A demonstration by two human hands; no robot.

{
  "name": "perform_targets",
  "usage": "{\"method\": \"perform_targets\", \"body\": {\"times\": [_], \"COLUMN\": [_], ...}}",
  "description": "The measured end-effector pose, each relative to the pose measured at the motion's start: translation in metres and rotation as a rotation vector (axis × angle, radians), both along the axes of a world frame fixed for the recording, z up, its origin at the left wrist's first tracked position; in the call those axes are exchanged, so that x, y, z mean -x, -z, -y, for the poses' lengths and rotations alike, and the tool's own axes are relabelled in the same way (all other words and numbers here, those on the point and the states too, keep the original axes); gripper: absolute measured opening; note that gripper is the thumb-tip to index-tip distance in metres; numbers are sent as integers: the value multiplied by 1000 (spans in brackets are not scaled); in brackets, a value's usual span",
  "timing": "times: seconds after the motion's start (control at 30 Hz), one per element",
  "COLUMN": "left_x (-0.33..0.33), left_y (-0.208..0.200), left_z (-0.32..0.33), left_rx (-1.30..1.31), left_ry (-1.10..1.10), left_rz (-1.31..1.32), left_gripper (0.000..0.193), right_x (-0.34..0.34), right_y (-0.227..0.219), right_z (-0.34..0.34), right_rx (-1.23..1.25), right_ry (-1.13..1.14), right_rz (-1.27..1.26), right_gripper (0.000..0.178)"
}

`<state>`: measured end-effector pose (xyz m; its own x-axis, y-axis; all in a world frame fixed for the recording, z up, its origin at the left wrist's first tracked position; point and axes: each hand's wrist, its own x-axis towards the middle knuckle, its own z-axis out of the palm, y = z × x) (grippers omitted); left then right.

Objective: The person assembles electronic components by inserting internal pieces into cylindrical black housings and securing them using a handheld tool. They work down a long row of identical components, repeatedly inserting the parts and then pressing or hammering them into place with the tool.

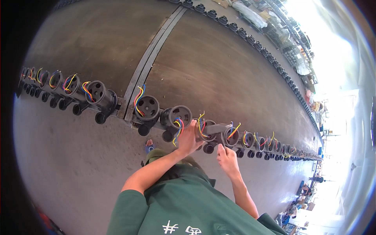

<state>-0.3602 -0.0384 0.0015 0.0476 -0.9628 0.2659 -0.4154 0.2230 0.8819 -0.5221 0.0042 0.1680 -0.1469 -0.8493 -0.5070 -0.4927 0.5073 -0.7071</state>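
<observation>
A row of black round housings stands along the near edge of a long worktable, each with red, yellow and blue wires coming out of its open face. My left hand (190, 137) curls round the near left side of one black housing (200, 137), its fingertips partly hidden. A flat grey piece (219, 128) lies across the top of this housing toward the adjoining housing (232, 137) on the right. Just below that one is my right hand (228, 159), its fingers closed; whatever is inside them cannot be made out.
Left of my hands stand more housings (148, 107) with short side spouts (144, 129) pointing toward me. The brown worktable (219, 66) has a metal seam (152, 55) across it. Another row of black parts (250, 39) lines its far edge. My sandalled foot (149, 147) is on the grey floor.
</observation>
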Motion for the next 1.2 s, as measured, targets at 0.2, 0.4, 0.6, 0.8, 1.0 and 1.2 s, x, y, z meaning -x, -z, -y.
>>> {"method": "perform_targets", "body": {"times": [0.2, 0.4, 0.6, 0.8, 1.0, 1.2], "left_x": [1, -2, -3, 5, 14, 24], "left_y": [-5, 5, 3, 10, 15, 9], "left_z": [-1, 4, -1, -6, -5, 6], "left_rx": [-47, -89, 61, -180, -25, -19], "left_ry": [87, 68, 0, 38, -38, -14], "left_rz": [-83, -48, 41, -54, -68, -152], "left_gripper": [103, 104, 102, 118, 114, 95], "right_x": [-7, 9, -3, 14, 2, 17], "right_y": [5, 27, -10, 71, -14, 43], "right_z": [-19, -6, -10, -13, -1, 2], "right_rx": [349, 145, 211, 222, 63, 244], "right_ry": [184, -123, 124, -37, 76, -175], "right_rz": [171, -285, 172, -173, 180, -85], "right_gripper": [47, 49, 42, 48, 45, 51]}}
